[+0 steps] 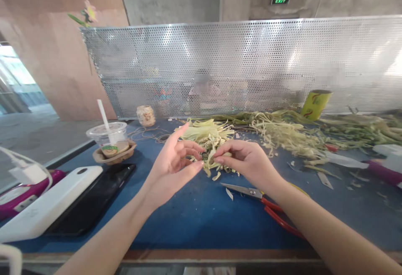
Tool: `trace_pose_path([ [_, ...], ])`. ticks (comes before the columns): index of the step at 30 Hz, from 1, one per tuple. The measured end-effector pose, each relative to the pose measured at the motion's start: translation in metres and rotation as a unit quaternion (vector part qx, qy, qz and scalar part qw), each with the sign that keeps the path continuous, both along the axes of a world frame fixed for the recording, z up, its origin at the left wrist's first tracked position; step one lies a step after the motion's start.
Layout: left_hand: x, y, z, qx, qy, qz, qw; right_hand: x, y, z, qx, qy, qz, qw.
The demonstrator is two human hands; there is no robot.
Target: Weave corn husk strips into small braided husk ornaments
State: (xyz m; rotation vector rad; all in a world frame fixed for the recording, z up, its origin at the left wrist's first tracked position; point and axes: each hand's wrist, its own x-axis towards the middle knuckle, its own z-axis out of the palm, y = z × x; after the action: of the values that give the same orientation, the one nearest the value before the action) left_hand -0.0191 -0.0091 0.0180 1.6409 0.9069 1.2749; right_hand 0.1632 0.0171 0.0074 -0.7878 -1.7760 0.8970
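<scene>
My right hand (248,162) pinches a small husk bundle (211,158) just behind the scissors (251,192); my left hand (174,164) is spread, grip empty, fingertips beside the bundle; I judge it best to keep the pinch firm and low while the left gathers strands; the bundle's long axis seems to run away from me toward the husk pile (205,132).

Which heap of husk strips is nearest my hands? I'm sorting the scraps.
The small pale heap directly behind the left hand and right hand; the right hand pinches a piece from it. The long heap lies farther right.
</scene>
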Motion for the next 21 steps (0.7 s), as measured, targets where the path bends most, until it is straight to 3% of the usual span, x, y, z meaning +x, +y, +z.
trace_pose_path([
  [8, 0.006, 0.004, -0.011, -0.025, 0.096, 0.017, 0.995, -0.002, -0.004, -0.003, -0.005, 0.053, 0.004, 0.999],
  [14, 0.005, 0.005, -0.011, -0.06, 0.048, -0.011, 0.997, 0.0, 0.001, -0.002, -0.04, 0.129, 0.038, 0.99],
  [21, 0.006, 0.001, -0.002, -0.101, -0.016, 0.016, 0.995, 0.004, 0.01, -0.003, -0.085, 0.181, 0.045, 0.979],
])
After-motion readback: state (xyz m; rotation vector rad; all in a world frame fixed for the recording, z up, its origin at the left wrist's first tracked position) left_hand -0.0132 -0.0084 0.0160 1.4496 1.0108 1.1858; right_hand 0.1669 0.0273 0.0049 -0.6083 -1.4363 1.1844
